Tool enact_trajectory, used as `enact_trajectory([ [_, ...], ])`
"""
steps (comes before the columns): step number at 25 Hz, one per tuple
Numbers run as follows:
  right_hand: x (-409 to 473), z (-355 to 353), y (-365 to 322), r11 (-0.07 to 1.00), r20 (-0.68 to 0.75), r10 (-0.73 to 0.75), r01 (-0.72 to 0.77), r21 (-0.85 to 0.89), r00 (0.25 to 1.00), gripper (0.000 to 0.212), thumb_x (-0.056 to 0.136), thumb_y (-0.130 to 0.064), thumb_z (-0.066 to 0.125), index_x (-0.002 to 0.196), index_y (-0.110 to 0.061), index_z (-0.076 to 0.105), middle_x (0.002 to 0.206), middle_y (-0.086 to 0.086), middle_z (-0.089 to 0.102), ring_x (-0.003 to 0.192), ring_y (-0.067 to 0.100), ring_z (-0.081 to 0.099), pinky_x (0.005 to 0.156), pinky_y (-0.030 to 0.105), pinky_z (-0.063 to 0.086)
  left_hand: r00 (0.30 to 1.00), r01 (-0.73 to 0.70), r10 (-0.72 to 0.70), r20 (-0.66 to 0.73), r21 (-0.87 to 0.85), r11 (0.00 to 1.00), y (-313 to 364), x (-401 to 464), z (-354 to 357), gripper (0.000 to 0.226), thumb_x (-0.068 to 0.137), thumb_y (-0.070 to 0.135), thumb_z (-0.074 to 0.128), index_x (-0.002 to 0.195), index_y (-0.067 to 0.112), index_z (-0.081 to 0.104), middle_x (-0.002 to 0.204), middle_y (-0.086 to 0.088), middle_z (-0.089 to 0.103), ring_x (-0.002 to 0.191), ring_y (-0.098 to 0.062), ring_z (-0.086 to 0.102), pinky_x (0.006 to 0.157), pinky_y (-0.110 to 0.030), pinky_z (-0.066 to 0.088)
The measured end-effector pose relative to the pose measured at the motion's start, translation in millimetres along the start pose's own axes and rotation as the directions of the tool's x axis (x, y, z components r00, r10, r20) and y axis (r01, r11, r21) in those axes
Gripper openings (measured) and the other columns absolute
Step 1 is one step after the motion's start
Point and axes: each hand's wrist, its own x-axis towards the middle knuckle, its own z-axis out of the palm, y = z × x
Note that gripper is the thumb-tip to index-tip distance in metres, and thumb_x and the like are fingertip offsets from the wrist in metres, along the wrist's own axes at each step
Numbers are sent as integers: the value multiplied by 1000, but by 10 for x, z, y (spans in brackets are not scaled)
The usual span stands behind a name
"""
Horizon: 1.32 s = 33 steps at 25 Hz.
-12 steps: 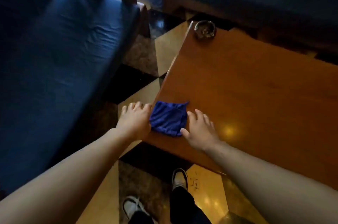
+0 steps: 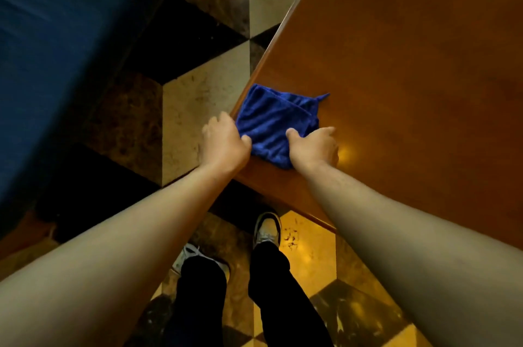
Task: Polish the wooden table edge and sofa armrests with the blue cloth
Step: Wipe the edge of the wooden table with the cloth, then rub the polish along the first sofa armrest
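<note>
We have the folded blue cloth (image 2: 276, 127) lying at the near left corner of the wooden worktop (image 2: 410, 69), touching its left edge. Our left hand (image 2: 225, 142) and right hand (image 2: 314, 147) pinch its near corners, fingers curled onto the fabric. To do this well, we should keep the fold flat, press evenly, and draw it along the edge (not across the top). Half a second ago both hands lay flat with fingers spread beside the cloth; now they have closed on it.

table top (image 2: 410, 69) bare beyond cloth (image 2: 271, 123) | floor gap (image 2: 203, 63) open between table, sofa (image 2: 51, 49)
</note>
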Motion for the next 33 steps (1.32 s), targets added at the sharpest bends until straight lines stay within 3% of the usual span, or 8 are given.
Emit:
enact_trajectory([
  [3,-3,72,-27,986,89,76,-89,144,993,49,89,-39,76,117,-2,59,110,11,69,102,33,69,71,38,51,993,104,-95,76,-115,988,22,18,5,25,80,26,69,98,10,63,97,-7,66,90,-28,63,70,-37,53],
  [6,-128,116,-54,915,219,74,-153,373,973,26,85,-22,78,101,-3,70,100,15,75,92,35,73,82,50,62,967,204,-147,209,-285,937,2,-25,-80,8,74,19,66,74,13,61,69,0,63,66,-22,60,52,-28,41],
  [10,-482,202,-118,800,418,-58,-209,563,907,7,87,-11,68,90,-16,71,92,6,79,86,23,74,65,32,58,906,405,-183,381,-663,630,-303,-201,-509,15,66,1,47,67,11,59,45,8,56,55,-16,55,55,-23,46],
  [16,-1515,664,-465,783,725,-99,-396,479,681,29,92,-11,65,121,-11,68,109,12,79,101,33,76,92,53,59,899,432,-183,397,-870,236,-1175,-884,-1469,45,58,-14,31,92,-3,59,64,-11,50,58,-24,50,53,-22,38],
  [21,-2589,1022,-878,870,883,-115,-383,310,455,42,92,-38,68,126,-13,66,109,12,78,93,28,76,85,42,59,921,289,-261,289,-957,-41,-1891,-1527,-2263,72,52,-10,32,120,-12,55,104,-22,54,92,-36,53,76,-38,44],
  [26,-3908,1225,-1398,942,926,-252,-147,301,281,49,94,-30,68,134,-4,60,127,23,70,119,40,66,106,56,47,939,81,-314,137,-980,-184,-2676,-2270,-3136,67,48,-5,37,108,3,68,97,-13,74,88,-27,69,68,-32,53],
  [31,-4848,1589,-1675,909,890,-403,208,362,214,35,86,-14,78,120,-14,68,115,16,76,103,35,75,82,50,61,782,-30,-617,87,-984,-177,-3355,-2749,-3543,18,71,27,63,75,15,76,88,-2,77,83,-23,70,64,-28,51],
  [33,-5183,1768,-1793,878,892,-406,354,322,197,35,83,-21,81,115,-17,69,111,13,77,94,28,78,72,42,64,710,-13,-701,57,-995,-94,-3617,-2886,-3603,22,87,39,66,91,22,80,96,3,81,88,-16,77,69,-28,58],
])
